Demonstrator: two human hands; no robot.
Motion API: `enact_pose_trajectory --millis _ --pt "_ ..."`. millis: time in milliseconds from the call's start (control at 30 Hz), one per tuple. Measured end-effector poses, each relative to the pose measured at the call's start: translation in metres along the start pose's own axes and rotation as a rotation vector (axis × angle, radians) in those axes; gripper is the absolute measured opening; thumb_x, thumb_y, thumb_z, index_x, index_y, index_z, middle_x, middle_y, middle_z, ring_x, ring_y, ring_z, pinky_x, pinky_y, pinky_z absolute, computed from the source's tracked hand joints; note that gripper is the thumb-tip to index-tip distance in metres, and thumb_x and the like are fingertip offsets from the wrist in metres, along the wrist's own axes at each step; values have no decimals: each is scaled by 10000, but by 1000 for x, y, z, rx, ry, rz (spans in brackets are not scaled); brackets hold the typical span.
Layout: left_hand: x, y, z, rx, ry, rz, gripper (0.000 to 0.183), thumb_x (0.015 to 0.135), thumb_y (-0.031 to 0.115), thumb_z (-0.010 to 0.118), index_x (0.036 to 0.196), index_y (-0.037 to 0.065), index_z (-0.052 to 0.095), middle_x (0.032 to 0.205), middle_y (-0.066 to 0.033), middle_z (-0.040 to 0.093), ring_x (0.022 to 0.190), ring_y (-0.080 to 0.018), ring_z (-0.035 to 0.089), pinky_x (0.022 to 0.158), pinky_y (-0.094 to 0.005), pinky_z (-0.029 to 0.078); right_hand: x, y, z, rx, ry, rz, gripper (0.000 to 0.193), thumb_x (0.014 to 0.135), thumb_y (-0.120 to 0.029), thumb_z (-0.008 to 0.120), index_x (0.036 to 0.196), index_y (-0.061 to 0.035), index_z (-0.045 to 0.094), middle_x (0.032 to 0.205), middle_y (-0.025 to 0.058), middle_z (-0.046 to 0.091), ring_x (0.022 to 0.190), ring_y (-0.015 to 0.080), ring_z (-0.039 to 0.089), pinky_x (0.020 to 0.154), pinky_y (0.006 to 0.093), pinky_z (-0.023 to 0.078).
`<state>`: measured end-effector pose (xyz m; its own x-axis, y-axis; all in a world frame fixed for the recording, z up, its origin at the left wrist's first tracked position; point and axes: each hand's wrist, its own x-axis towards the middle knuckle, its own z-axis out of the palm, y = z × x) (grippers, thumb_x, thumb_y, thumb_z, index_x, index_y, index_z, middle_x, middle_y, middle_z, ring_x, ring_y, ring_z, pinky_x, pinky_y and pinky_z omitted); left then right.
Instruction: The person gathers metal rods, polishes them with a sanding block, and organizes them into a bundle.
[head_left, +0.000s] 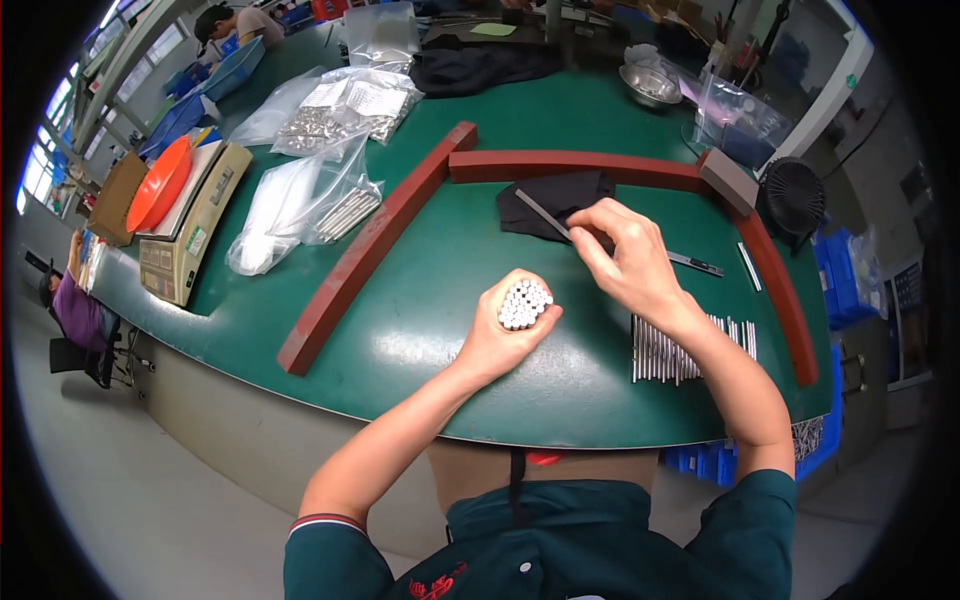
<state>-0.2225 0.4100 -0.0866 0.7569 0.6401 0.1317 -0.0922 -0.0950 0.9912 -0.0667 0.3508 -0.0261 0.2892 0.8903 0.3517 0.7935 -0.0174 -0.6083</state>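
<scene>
Dozens of metal rods (524, 304) are bunched upright in the left hand (505, 332), ends up for easy checking | right hand (625, 258) is pinched narrow on a thin steel ruler (560, 226) over the black cloth (555, 200) | more rods are laid in a row (680, 350) on the green table (430, 290), kept in by the red rails (375, 245)

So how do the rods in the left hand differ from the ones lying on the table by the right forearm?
The bundle of rods stands on end, gripped in the left hand, only the round tips showing. The row of rods lies flat on the green table, side by side, full length visible, untouched. The bundle is packed tight; the row is spread out. Both are thin, silvery metal.
</scene>
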Motion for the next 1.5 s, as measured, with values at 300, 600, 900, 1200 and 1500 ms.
enact_pose_trajectory --millis 300,600,900,1200,1500 --pt "3 -1 7 -21 -32 26 138 724 3 607 771 42 483 699 8 518 631 -42 465 570 -187 393 -18 47 34 -460 100 -172 93 691 -72 578 712 -5 518 671 140 506 675 282 534 591 373 449" --pt "1 -2 0 -7 7 98 132 714 20 609 786 29 499 679 8 516 614 -43 472 537 -195 401 -51 -13 6 39 3 172 97 796 -42 466 861 23 496 703 206 561 653 358 555 579 408 424" --pt "10 -2 0 31 -31 134 189 706 33 629 824 26 481 689 -1 516 619 -48 475 549 -202 409 -51 -25 4 48 106 -117 342 753 8 504 1086 -68 527 697 147 568 594 336 542 559 391 443" --pt "-1 7 -4 -33 -109 -36 149 720 13 628 818 36 518 740 9 543 675 -44 503 601 -189 421 -88 -28 5 -203 137 -121 466 678 9 556 1128 -108 530 499 66 446 402 218 457 416 329 385" --pt "-1 -2 -2 -47 -44 22 137 708 8 615 779 24 499 680 10 528 633 -33 478 548 -194 407 -97 -39 1 -301 51 -175 525 607 8 570 1122 -87 544 441 25 359 357 160 387 379 283 326"
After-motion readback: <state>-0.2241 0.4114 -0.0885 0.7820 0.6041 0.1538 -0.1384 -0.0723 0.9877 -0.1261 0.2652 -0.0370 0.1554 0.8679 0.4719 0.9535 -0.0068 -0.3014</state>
